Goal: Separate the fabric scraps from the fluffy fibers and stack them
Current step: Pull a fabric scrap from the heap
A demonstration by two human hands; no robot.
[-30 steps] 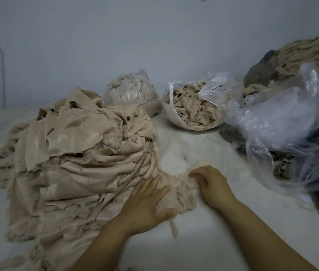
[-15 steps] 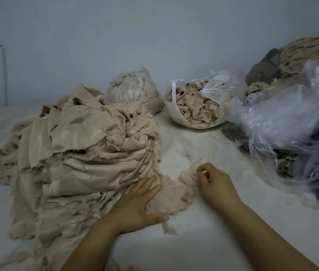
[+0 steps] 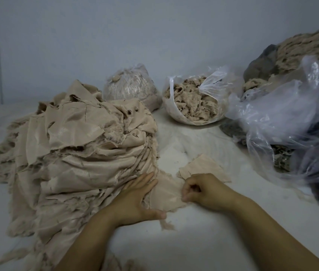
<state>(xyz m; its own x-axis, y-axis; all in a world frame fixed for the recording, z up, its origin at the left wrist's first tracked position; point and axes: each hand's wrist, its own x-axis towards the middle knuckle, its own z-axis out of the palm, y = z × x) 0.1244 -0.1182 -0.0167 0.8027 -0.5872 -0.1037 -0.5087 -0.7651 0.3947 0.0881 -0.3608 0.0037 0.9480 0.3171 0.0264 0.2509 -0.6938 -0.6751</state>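
Two hands worked one scrap (image 3: pixel 166 194) beside the fabric stack (image 3: pixel 80 153): left hand (image 3: pixel 135 202) flat, pinning it; right hand (image 3: pixel 203 192), its grip now curled, had peeled the fluffy fibers (image 3: pixel 203 167) backward — separation nearly done, stacking next.

My left hand (image 3: pixel 135 200) flat, fingers straight and together, thumb splayed out toward my right, my right hand (image 3: pixel 205 192) curled into a loose fist, fingertips pinching, both forearms bare, angling in from below, hands near, not touching
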